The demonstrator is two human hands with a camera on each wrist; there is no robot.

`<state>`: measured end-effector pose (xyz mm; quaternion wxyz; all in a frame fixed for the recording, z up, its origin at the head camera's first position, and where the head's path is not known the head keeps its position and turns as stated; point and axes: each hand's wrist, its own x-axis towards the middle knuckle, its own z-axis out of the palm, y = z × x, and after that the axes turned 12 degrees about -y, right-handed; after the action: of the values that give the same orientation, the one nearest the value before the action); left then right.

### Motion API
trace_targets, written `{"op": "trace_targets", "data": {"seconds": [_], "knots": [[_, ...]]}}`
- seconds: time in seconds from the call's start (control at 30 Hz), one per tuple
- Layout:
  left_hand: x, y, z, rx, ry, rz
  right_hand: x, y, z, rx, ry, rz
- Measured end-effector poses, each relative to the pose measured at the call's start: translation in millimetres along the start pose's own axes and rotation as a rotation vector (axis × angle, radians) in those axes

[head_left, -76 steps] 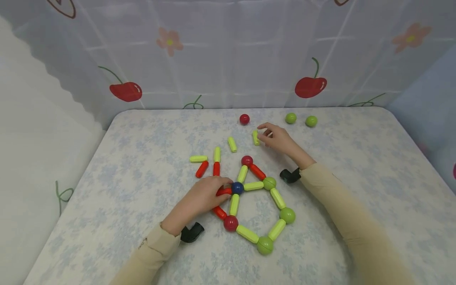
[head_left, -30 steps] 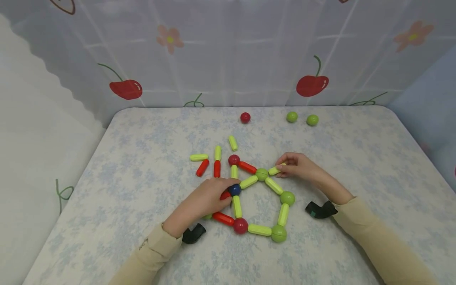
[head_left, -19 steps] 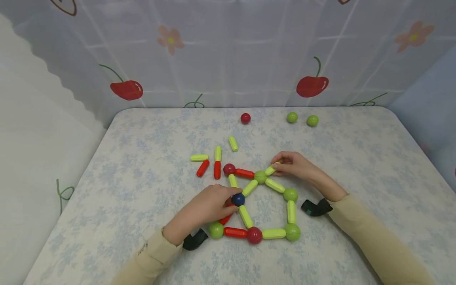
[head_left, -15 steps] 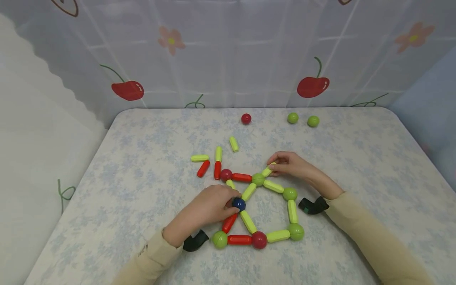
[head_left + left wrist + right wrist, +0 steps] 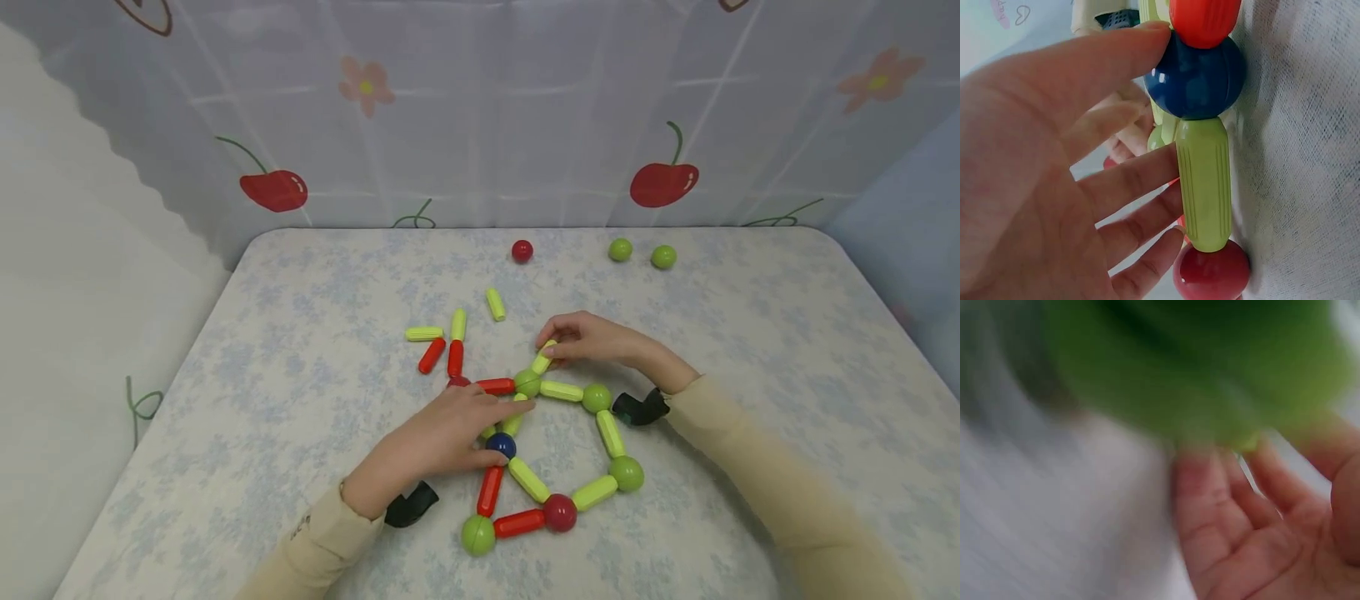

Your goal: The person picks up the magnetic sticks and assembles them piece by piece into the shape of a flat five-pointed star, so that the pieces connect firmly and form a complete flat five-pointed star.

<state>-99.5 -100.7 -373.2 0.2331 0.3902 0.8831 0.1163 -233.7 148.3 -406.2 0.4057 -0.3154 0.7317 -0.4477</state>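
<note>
A flat frame of magnetic rods and balls lies on the table. My left hand (image 5: 442,433) rests over its left part with its index finger stretched out. In the left wrist view, the thumb touches the blue ball (image 5: 1200,78) and other fingertips touch a yellow-green rod (image 5: 1205,187) above a red ball (image 5: 1213,272). My right hand (image 5: 596,340) pinches a yellow-green magnetic rod (image 5: 544,357) whose lower end meets the frame's upper green ball (image 5: 527,383). A blurred green ball (image 5: 1197,369) fills the top of the right wrist view. The left hand partly hides one red ball (image 5: 459,382).
Behind the frame lie loose yellow-green rods (image 5: 496,304) and red rods (image 5: 432,356). A red ball (image 5: 522,251) and two green balls (image 5: 620,250) sit near the table's (image 5: 750,333) back edge. Black wrist mounts (image 5: 640,408) hang under both sleeves.
The right hand took a yellow-green rod from the back and brought it to the upper green ball. The frame turned clockwise and shifted nearer. The left index finger stretched away from the blue ball.
</note>
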Motion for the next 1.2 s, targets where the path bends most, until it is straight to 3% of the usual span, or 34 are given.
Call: {"op": "trace_targets", "data": {"seconds": [0.13,0.23,0.4,0.47,0.53,0.67,0.77,1.03,1.2], "knots": [[0.0,-1.9,-0.6,0.001,-0.045,0.022,8.6,-17.2,-16.1,-0.111,0.031,0.008],[-0.7,-3.4,0.0,-0.042,-0.081,0.038,29.0,-37.1,-17.1,-0.190,0.074,-0.053],[-0.1,-3.8,0.4,-0.081,-0.093,0.075,70.6,-63.0,-5.6,-0.481,0.008,-0.157],[0.8,-3.7,0.8,-0.084,-0.091,0.085,82.7,-67.1,-4.9,-0.555,0.000,-0.119],[1.3,-3.5,1.3,-0.089,-0.094,0.085,90.9,-68.6,-7.2,-0.595,0.042,-0.027],[2.1,-3.6,2.9,-0.080,-0.102,0.075,98.8,-62.9,-15.0,-0.625,0.115,0.195],[2.3,-4.0,3.0,-0.072,-0.096,0.077,101.1,-56.6,-16.8,-0.624,0.121,0.274],[1.0,-4.9,1.9,-0.079,-0.091,0.073,96.4,-51.8,-15.0,-0.511,0.128,0.250],[-0.3,-4.1,1.1,-0.090,-0.098,0.064,78.9,-44.1,-18.8,-0.437,0.142,0.200]]}}
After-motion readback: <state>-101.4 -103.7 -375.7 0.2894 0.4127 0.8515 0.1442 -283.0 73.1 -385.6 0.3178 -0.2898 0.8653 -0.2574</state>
